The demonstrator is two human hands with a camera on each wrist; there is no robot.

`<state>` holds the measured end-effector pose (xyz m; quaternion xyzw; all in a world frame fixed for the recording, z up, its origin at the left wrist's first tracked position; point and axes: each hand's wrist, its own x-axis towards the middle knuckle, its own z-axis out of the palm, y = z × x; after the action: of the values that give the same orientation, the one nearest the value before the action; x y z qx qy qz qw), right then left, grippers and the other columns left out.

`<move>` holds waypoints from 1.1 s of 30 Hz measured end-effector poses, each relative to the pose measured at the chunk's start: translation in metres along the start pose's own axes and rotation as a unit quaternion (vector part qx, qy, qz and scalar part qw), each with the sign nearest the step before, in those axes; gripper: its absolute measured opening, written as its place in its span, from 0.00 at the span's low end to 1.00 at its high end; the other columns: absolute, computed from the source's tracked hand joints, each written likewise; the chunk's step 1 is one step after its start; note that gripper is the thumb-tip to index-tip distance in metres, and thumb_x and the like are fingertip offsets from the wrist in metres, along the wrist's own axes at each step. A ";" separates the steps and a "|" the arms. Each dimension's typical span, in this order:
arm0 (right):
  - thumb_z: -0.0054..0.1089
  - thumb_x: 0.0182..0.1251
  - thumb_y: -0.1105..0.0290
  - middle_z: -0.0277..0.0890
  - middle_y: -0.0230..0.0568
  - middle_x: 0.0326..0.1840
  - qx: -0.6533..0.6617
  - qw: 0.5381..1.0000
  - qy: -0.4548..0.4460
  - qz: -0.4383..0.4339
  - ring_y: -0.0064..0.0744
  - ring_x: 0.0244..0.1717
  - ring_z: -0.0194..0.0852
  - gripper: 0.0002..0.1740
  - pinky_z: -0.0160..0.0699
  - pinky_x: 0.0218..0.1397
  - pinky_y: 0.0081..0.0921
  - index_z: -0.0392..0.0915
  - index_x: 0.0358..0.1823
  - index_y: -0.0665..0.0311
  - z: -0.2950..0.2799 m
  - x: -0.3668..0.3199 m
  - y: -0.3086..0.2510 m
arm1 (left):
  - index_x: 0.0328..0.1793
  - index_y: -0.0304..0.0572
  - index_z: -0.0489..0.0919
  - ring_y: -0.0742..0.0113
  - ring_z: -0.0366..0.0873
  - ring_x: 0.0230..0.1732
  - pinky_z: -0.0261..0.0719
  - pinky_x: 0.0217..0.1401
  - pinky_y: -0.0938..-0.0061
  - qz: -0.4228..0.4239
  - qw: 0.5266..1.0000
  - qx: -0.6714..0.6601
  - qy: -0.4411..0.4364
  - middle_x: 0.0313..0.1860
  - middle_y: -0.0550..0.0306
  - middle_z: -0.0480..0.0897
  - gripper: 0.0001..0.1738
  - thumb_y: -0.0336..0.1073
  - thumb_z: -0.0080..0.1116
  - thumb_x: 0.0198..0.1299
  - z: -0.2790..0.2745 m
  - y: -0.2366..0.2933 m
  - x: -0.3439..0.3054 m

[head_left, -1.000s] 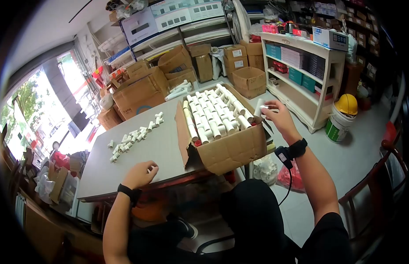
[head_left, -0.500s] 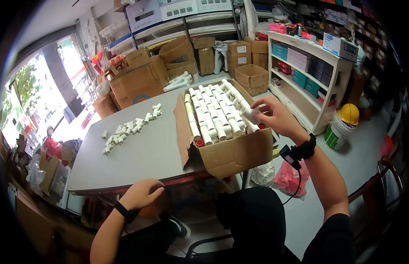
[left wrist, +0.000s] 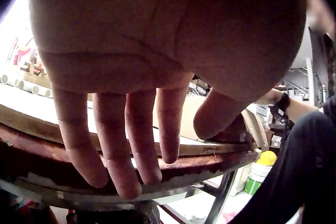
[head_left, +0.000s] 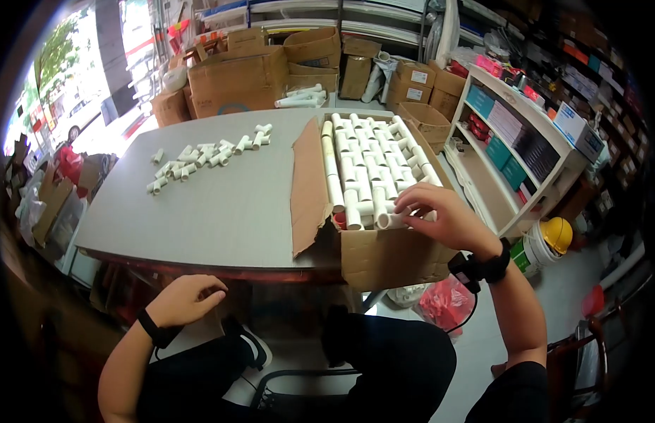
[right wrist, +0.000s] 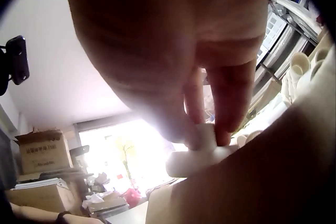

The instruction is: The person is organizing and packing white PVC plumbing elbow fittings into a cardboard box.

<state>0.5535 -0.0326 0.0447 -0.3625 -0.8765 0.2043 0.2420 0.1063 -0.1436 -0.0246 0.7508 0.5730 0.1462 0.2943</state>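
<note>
My right hand [head_left: 447, 217] is over the near edge of a cardboard box [head_left: 391, 255] packed with rows of white plastic pipe tees [head_left: 370, 158]. It pinches the stem of one pipe tee [right wrist: 194, 162] between thumb and fingers, just inside the box's near wall. Something red [head_left: 340, 220] shows low in the near left corner of the box. My left hand [head_left: 186, 299] hangs relaxed just off the table's front edge, holding nothing; in the left wrist view its fingers [left wrist: 114, 145] extend downward.
Several loose pipe tees [head_left: 193, 158] lie scattered on the grey table [head_left: 235, 218]. The box's left flap [head_left: 310, 187] folds out over the tabletop. A white shelf [head_left: 475, 169] and a bucket with a yellow helmet [head_left: 555, 234] stand to the right; cartons [head_left: 239, 84] are behind.
My right hand has moved left and lower with the pipe tee, from outside the box's right side to its near edge. The left hand has drawn slightly back as the head view turned.
</note>
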 end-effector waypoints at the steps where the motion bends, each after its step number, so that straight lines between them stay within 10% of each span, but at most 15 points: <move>1: 0.63 0.63 0.80 0.78 0.36 0.49 0.021 0.999 -0.003 0.033 0.27 0.46 0.80 0.12 0.81 0.51 0.23 0.79 0.48 0.63 0.000 -0.002 -0.001 | 0.49 0.36 0.81 0.56 0.82 0.36 0.80 0.42 0.68 0.002 1.000 0.002 0.000 0.36 0.47 0.84 0.14 0.38 0.58 0.64 0.000 -0.003 -0.002; 24: 0.54 0.65 0.75 0.81 0.42 0.47 -0.025 0.994 -0.103 0.033 0.33 0.46 0.80 0.12 0.78 0.53 0.29 0.80 0.48 0.63 0.018 0.050 -0.036 | 0.50 0.39 0.82 0.48 0.83 0.43 0.79 0.50 0.62 -0.015 1.000 0.013 0.009 0.40 0.43 0.85 0.18 0.45 0.54 0.66 0.000 -0.038 -0.048; 33: 0.55 0.66 0.75 0.75 0.45 0.45 -0.170 0.978 -0.057 -0.103 0.46 0.45 0.77 0.07 0.77 0.50 0.34 0.79 0.43 0.65 0.031 0.042 -0.053 | 0.48 0.39 0.82 0.48 0.83 0.39 0.79 0.46 0.62 0.010 0.999 0.009 0.039 0.36 0.44 0.85 0.17 0.44 0.54 0.66 0.001 -0.056 -0.060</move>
<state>0.4814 -0.0423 0.0598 -0.2939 -0.9435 0.0464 0.1460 0.0451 -0.1912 -0.0524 0.7527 0.5780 0.1734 0.2631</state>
